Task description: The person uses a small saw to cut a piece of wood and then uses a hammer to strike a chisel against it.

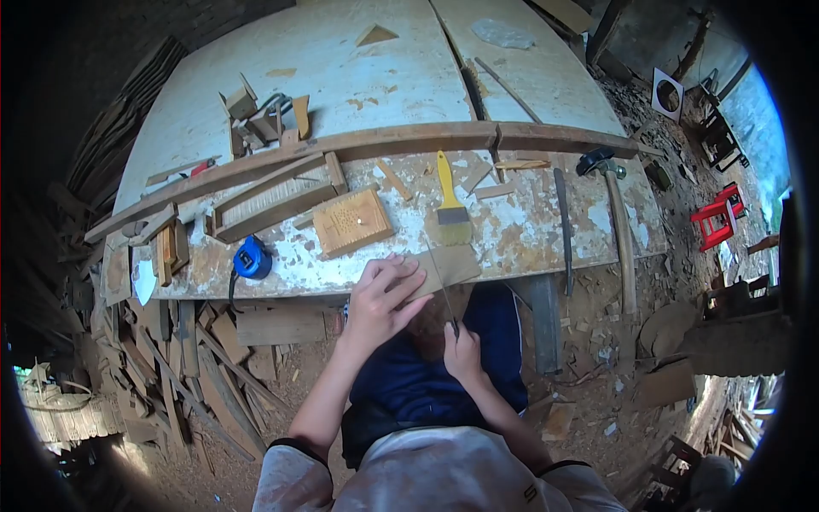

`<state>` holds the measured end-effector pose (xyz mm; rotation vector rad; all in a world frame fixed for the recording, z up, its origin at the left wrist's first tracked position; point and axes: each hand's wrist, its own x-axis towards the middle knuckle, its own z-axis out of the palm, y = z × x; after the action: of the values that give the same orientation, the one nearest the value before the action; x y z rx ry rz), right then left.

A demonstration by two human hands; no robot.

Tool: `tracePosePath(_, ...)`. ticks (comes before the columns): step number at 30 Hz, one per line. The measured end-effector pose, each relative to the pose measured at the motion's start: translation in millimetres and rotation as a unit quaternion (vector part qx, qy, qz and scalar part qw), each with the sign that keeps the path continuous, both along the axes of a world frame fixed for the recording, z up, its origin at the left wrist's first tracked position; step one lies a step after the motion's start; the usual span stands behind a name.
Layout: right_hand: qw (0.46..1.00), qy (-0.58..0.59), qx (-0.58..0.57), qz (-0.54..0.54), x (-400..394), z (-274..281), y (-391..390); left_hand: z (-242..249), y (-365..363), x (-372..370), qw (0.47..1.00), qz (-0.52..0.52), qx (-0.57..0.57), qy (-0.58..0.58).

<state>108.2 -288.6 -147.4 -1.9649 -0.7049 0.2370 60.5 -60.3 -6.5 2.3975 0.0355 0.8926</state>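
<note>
A small flat wooden board [456, 264] lies at the front edge of the workbench, its near end jutting over my lap. My left hand [384, 294] grips it from the left, fingers bent over its top. In my right hand [463, 352] is the dark handle of a thin-bladed hand saw [445, 294], seen almost edge-on. Its blade runs away from me across the board, just right of my left fingers. Beyond the board lies a yellow-handled paintbrush [445, 183]. A wooden block with rows of small holes [351, 220] sits to the left.
A blue tape measure [252, 258] stands near the bench's front edge. A wooden frame [277, 198] and a long wooden rail [384, 136] lie behind it. On the right are a metal file [563, 222] and a hammer [620, 230]. Scrap wood [183, 367] is piled below left.
</note>
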Motion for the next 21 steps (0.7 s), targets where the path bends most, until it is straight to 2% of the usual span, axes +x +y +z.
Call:
tracePosePath(5, 1.000, -0.014, -0.012, -0.019, -4, -50, -12, -2, 1, -1, 0.999, -0.003, 0.032, 0.000)
tracePosePath(10, 0.999, 0.000, -0.038, -0.008, -6, -52, -19, -4, 1, 0, 0.995, 0.008, 0.100, 0.009)
tracePosePath(14, 0.999, 0.029, -0.007, -0.016, -9, -51, -11, -2, 1, -1, 0.994, 0.007, 0.110, 0.012)
tracePosePath(21, 0.999, 0.031, -0.027, -0.010, -7, -56, -12, -6, 0, 0, 0.992, 0.012, 0.124, 0.000)
